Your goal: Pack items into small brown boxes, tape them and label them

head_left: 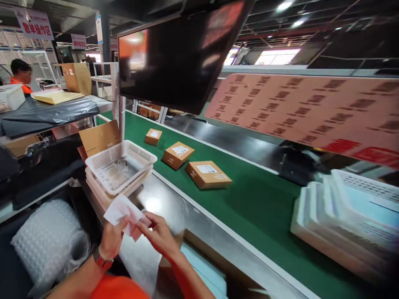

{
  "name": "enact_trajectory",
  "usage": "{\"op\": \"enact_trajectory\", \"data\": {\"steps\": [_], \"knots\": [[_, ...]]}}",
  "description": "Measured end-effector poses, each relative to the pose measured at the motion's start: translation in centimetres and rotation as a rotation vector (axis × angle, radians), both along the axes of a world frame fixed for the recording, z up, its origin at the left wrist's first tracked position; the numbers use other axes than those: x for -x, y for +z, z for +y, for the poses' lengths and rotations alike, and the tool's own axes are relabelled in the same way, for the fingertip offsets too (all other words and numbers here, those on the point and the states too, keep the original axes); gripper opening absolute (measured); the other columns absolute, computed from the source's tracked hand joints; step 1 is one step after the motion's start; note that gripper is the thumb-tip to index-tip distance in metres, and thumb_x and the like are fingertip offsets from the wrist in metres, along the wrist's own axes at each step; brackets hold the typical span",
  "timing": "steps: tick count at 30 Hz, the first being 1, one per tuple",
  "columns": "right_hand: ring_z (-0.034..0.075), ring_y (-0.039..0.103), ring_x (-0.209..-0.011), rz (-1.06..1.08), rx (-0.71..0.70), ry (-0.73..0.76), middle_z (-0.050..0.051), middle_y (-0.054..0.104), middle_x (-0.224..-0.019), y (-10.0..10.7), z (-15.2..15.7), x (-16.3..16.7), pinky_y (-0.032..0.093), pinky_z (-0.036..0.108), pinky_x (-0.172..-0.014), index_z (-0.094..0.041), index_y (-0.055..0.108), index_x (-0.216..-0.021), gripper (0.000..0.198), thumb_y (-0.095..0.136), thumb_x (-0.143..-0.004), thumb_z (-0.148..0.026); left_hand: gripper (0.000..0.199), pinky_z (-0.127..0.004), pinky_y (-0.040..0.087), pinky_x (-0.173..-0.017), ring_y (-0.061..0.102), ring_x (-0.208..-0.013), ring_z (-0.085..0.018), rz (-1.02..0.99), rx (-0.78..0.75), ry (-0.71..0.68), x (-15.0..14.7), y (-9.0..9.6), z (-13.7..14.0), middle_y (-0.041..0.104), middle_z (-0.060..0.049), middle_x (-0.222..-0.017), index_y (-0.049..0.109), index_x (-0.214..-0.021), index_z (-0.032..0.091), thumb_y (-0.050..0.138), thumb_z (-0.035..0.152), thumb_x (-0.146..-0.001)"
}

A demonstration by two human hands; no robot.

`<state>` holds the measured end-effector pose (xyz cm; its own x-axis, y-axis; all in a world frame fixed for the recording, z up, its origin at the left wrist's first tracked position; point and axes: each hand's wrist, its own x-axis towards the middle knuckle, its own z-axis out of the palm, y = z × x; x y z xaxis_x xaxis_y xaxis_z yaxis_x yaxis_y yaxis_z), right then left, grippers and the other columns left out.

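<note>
As both the left hand (114,236) and right hand (158,233) pinch the thin, white, pink-tinged packet (121,210), light fingertip pressure near its edges should limit crumpling. Packet looks soft, creased, slightly see-through; held up beside silver metal counter (183,212), nearer than white perforated plastic basket (106,154).

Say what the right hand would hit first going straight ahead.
Beyond the white sheet it holds, the right hand would probably meet the white plastic basket stack at left, though depth is unclear.
</note>
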<state>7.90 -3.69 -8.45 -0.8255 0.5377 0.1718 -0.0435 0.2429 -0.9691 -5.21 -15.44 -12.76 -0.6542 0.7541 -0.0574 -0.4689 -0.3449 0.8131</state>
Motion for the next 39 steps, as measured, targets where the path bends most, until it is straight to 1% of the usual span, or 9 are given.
{"op": "enact_trajectory", "data": {"steps": [3, 7, 13, 18, 21, 25, 31, 35, 39], "knots": [[0.018, 0.059, -0.081, -0.05, -0.091, 0.153, 0.008, 0.07, -0.096, 3.1, 2.8, 3.3, 0.043, 0.028, -0.069, -0.015, 0.075, -0.115, 0.049, 0.068, -0.098, -0.06, 0.1, -0.044, 0.045, -0.125, 0.061, -0.136, -0.031, -0.182, -0.04, 0.108, 4.2, 0.5, -1.1, 0.058, -0.017, -0.152, 0.048, -0.156, 0.019, 0.1, 0.035, -0.072], [0.015, 0.057, -0.075, -0.121, -0.377, 0.133, 0.008, 0.074, -0.101, 5.9, 8.4, 11.9, 0.043, 0.028, -0.07, -0.012, 0.077, -0.115, 0.035, 0.065, -0.1, -0.041, 0.096, -0.037, 0.055, -0.115, 0.06, -0.139, -0.029, -0.305, -0.002, 0.225, 10.4, 1.0, -2.7, 0.06, -0.013, -0.151, 0.055, -0.15, 0.021, 0.102, 0.031, -0.067], [0.02, 0.066, -0.092, -0.599, -0.723, 0.303, 0.011, 0.076, -0.11, 3.8, 14.4, 27.7, 0.042, 0.027, -0.081, -0.009, 0.079, -0.126, 0.033, 0.072, -0.094, -0.011, 0.102, -0.035, 0.063, -0.104, 0.061, -0.138, -0.031, -0.371, 0.104, 0.37, 17.0, -0.4, -4.1, 0.061, -0.012, -0.152, 0.06, -0.151, 0.022, 0.105, 0.035, -0.061], [0.027, 0.063, -0.101, -0.774, -0.92, 0.378, 0.019, 0.069, -0.12, 1.3, 14.8, 34.3, 0.042, 0.032, -0.084, -0.01, 0.068, -0.147, 0.058, 0.083, -0.093, -0.024, 0.099, -0.03, 0.062, -0.104, 0.061, -0.139, -0.029, -0.378, 0.144, 0.39, 19.4, -1.0, -4.2, 0.056, -0.009, -0.158, 0.058, -0.156, 0.028, 0.102, 0.036, -0.067], [0.033, 0.06, -0.107, -0.779, -0.964, 0.47, 0.022, 0.06, -0.129, 0.4, 14.5, 35.0, 0.046, 0.037, -0.09, -0.016, 0.066, -0.152, 0.073, 0.09, -0.086, -0.035, 0.091, -0.028, 0.06, -0.106, 0.059, -0.141, -0.028, -0.396, 0.199, 0.391, 20.3, -1.2, -4.1, 0.058, -0.009, -0.156, 0.064, -0.146, 0.026, 0.103, 0.037, -0.065], [0.037, 0.056, -0.119, -0.71, -0.963, 0.551, 0.019, 0.055, -0.133, 0.2, 14.4, 33.0, 0.049, 0.046, -0.103, -0.02, 0.075, -0.141, 0.056, 0.087, -0.087, -0.027, 0.071, -0.033, 0.054, -0.116, 0.057, -0.144, -0.028, -0.363, 0.22, 0.388, 21.3, -1.6, -3.7, 0.065, -0.007, -0.146, 0.073, -0.126, 0.022, 0.103, 0.038, -0.064], [0.042, 0.048, -0.14, -0.641, -0.771, 0.808, 0.026, 0.054, -0.148, 1.3, 16.4, 27.3, 0.038, 0.055, -0.121, -0.009, 0.084, -0.114, 0.032, 0.087, -0.082, -0.009, 0.073, -0.048, 0.037, -0.131, 0.054, -0.146, -0.033, -0.38, 0.291, 0.403, 22.3, -0.6, -2.6, 0.066, -0.01, -0.142, 0.073, -0.114, 0.019, 0.107, 0.04, -0.052], [0.02, 0.056, -0.1, -0.633, -0.638, 0.665, 0.012, 0.066, -0.124, 1.1, 17.7, 26.2, 0.047, 0.038, -0.103, -0.012, 0.081, -0.122, 0.04, 0.07, -0.086, 0.001, 0.083, -0.043, 0.045, -0.126, 0.054, -0.145, -0.033, -0.319, 0.287, 0.401, 22.7, -0.1, -2.1, 0.065, -0.009, -0.145, 0.072, -0.127, 0.021, 0.106, 0.029, -0.051], [0.016, 0.045, -0.089, -0.606, -0.692, 0.711, 0.011, 0.059, -0.123, 0.0, 17.0, 27.1, 0.043, 0.031, -0.09, -0.018, 0.075, -0.139, 0.058, 0.08, -0.083, -0.004, 0.09, -0.03, 0.057, -0.111, 0.056, -0.144, -0.03, -0.276, 0.299, 0.412, 22.8, 0.6, -1.8, 0.063, -0.008, -0.148, 0.068, -0.139, 0.025, 0.104, 0.033, -0.057]]}}
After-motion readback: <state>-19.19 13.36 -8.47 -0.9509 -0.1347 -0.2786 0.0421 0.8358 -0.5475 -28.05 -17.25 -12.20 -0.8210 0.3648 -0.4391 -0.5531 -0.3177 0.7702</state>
